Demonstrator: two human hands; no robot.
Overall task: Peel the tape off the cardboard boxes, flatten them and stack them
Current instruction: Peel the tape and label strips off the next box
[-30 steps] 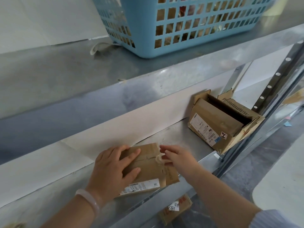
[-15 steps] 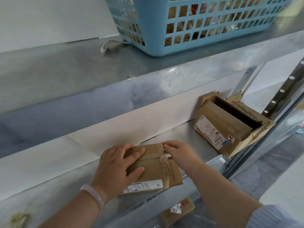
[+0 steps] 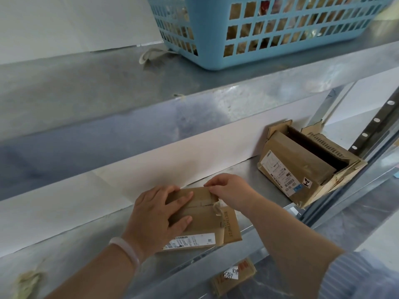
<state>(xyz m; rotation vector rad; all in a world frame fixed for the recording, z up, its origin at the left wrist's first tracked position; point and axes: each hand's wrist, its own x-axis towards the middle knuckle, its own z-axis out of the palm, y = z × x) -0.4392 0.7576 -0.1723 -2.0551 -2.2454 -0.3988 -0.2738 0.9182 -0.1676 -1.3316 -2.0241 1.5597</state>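
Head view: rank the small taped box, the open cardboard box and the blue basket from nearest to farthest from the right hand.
1. The small taped box, directly under the right hand, whose fingers pinch at its far edge.
2. The open cardboard box, to the right on the same shelf.
3. The blue basket, up on the shelf above.

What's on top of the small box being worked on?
The left hand rests flat on the small box; the right hand pinches tape at its far edge, a peeled length curling. Whatever lies under the palm is hidden.

storeroom: galvanized metal shelving (image 3: pixel 248 87), labelled parcel boxes (image 3: pixel 302 167), blue plastic basket (image 3: pixel 269 33).
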